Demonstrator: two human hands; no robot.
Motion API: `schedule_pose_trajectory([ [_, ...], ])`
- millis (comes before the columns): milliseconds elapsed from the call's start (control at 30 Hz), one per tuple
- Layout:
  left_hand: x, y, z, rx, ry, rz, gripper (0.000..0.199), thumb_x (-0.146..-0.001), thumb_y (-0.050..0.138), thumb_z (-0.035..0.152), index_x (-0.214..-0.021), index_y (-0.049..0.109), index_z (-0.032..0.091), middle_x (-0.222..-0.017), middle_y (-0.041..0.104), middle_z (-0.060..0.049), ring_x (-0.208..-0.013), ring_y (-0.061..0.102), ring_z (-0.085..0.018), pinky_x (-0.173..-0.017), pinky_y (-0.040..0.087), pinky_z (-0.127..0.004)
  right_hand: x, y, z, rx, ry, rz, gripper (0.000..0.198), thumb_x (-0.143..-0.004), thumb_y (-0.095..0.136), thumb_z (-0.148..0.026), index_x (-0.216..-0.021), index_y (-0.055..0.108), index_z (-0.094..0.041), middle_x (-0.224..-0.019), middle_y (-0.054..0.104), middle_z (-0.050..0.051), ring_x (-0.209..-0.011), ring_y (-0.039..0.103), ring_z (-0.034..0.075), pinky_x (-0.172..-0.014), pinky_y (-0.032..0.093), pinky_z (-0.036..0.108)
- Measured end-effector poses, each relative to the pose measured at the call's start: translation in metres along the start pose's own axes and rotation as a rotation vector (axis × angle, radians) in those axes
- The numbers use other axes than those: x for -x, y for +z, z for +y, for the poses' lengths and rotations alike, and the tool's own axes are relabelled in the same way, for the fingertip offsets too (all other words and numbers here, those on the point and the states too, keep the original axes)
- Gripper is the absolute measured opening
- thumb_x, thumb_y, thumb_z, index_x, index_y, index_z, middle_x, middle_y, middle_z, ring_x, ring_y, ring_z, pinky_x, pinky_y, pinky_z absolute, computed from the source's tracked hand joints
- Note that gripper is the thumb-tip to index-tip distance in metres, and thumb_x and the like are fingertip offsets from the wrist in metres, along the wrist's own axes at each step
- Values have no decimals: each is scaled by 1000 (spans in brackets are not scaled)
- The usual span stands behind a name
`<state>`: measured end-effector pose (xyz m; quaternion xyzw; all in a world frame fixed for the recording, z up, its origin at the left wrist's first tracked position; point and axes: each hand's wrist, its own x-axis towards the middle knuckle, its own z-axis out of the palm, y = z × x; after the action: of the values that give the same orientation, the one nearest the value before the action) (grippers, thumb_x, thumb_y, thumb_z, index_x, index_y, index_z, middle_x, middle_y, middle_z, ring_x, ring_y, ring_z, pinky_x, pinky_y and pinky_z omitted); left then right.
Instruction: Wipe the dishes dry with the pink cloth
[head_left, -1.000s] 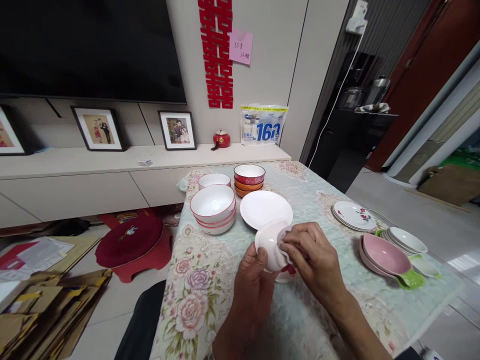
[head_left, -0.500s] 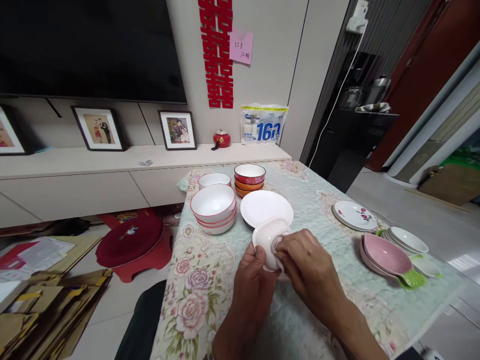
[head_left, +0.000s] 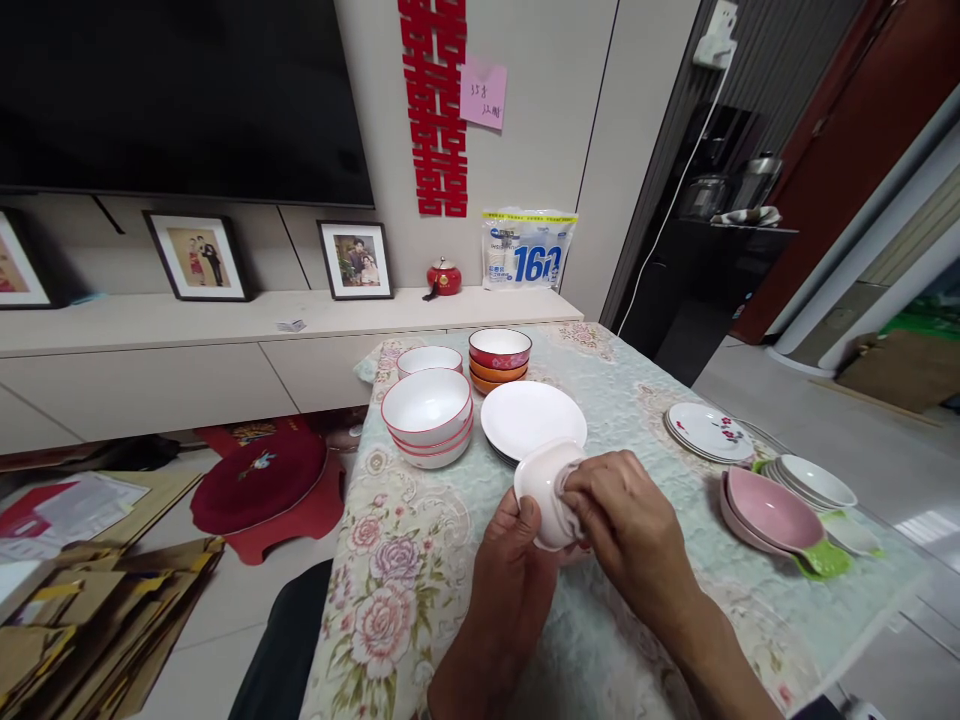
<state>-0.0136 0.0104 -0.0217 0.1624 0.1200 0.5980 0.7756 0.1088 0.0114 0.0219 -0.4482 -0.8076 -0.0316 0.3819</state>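
My left hand point(head_left: 514, 555) grips a small white bowl point(head_left: 541, 492) by its side, thumb on the near face, over the table's near part. The bowl is tilted, with its underside toward my right hand. My right hand point(head_left: 622, 515) is closed, its fingertips pinching a crumpled white wipe point(head_left: 570, 488) against the bowl; the fingers hide much of it. Just beyond the bowl lies a stack of white plates point(head_left: 529, 415). To the left of the plates stand stacked white bowls with red rims point(head_left: 429, 415). Behind them are red and orange bowls point(head_left: 499, 360).
On the table's right side are flower-patterned plates point(head_left: 705, 432), pink bowls with green handles point(head_left: 772, 510) and white bowls point(head_left: 817, 480). A floral cloth point(head_left: 397, 600) covers the table. A red stool point(head_left: 262, 490) and flattened cardboard point(head_left: 112, 620) are on the left floor.
Both hands have shifted slightly right with the small white bowl, which has turned a little. My right fingers have moved along its underside. The dishes on the table stay put.
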Motion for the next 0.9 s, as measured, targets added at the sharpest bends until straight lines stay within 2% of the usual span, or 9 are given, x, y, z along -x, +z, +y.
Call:
schedule_pose_trajectory([
  [100,0,1,1,17,5,3,45,-89,64,27,-133,58,19,-121,70,-13,-112,63,-28,-96,48,-45,0,2,8,77,60,78,12,-96,48,-16,-89,57,-20,-86,59,6,-85,53,22,-75,43,37],
  [200,-1,-1,2,16,24,44,46,-91,61,26,-136,54,19,-117,72,-14,-110,65,-29,-96,48,-47,3,-3,8,107,128,-48,15,-96,49,-18,-82,55,-20,-80,57,5,-79,53,22,-68,43,35],
  [333,-1,-4,2,6,26,39,45,-94,56,26,-137,53,17,-112,73,-14,-105,67,-28,-94,49,-47,3,-22,3,-148,172,-251,16,-96,51,-21,-82,58,-22,-82,62,2,-75,58,18,-64,45,29],
  [467,1,0,2,-49,41,10,40,-92,59,26,-130,60,15,-111,73,-14,-107,65,-28,-94,49,-45,-1,-36,8,-509,343,-387,16,-95,55,-28,-81,61,-21,-72,64,-2,-62,59,13,-53,45,23],
  [533,3,3,1,-79,46,-3,35,-92,60,26,-125,63,14,-109,73,-14,-107,65,-28,-94,49,-44,0,-35,12,-595,432,-410,16,-93,57,-29,-81,61,-21,-68,63,-3,-57,57,13,-49,43,22],
  [600,4,4,0,-100,41,-10,33,-91,60,26,-122,65,13,-109,73,-13,-108,64,-28,-93,49,-43,1,-29,14,-533,472,-322,13,-91,59,-29,-82,63,-21,-68,64,-3,-58,57,13,-49,44,23],
  [667,5,4,0,-109,29,-9,34,-92,60,27,-123,65,14,-111,72,-13,-108,64,-28,-93,49,-42,1,-19,14,-373,436,-151,9,-90,60,-28,-84,64,-22,-72,65,-1,-63,59,15,-54,45,25],
  [800,4,3,-1,-71,22,-10,40,-92,60,28,-130,61,17,-118,71,-13,-108,64,-27,-92,49,-41,0,1,7,-105,210,158,8,-92,56,-19,-89,63,-21,-85,64,4,-82,59,19,-71,46,32],
  [900,4,4,-2,-58,21,-14,38,-91,60,27,-128,62,17,-117,71,-12,-108,64,-27,-93,49,-39,0,13,0,-5,77,272,11,-93,53,-13,-93,60,-20,-86,63,6,-86,55,21,-77,44,37],
])
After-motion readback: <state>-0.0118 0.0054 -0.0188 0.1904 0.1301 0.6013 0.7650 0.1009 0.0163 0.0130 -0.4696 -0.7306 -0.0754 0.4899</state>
